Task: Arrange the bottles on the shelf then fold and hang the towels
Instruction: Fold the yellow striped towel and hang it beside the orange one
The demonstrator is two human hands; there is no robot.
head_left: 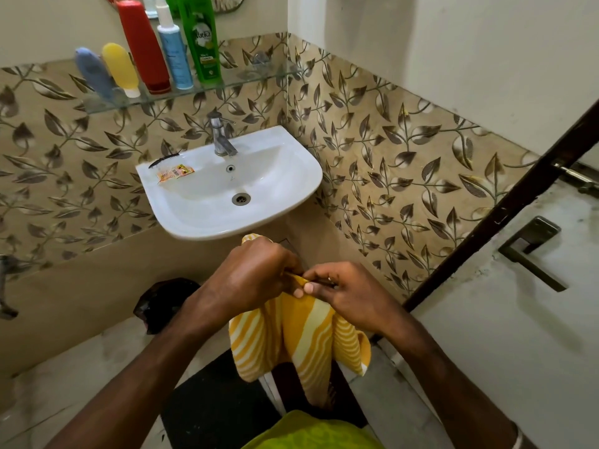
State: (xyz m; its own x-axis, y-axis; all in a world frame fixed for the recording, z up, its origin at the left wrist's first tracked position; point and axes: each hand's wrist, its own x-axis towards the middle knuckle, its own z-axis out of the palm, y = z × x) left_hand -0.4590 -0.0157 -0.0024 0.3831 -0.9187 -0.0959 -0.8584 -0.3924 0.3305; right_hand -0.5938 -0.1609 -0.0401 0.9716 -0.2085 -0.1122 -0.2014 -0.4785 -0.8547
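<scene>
Both hands grip a yellow-and-white striped towel (291,338) low in front of the wash basin (278,202). Left hand (252,273) curls its fingers round a bunched upper edge, a bit of fabric poking out above the knuckles. Right hand (343,291) pinches the adjoining edge between thumb and fingers, touching the left hand. Towel hangs down from the two hands in loose folds.

Left to right on the glass shelf (233,80) above the basin: blue squeeze tube (94,72) and yellow squeeze tube (119,68), both cap down; red bottle (142,43); white-and-blue spray bottle (173,50); green Vatika shampoo bottle (201,37). All five stand close together on the shelf's left half.

Basin rim, left side: a black comb (167,157) and, just beside it, small orange sachets (175,172). Steel tap (220,136) at the basin's back centre. Leaf-patterned tiles (389,140) on both walls. Dark object on the floor under the basin, left of the hands; cannot tell what it is. Door (518,286) with a dark lever handle (531,251) at far right. Green fabric (308,432) at the bottom edge, near the person's body.
</scene>
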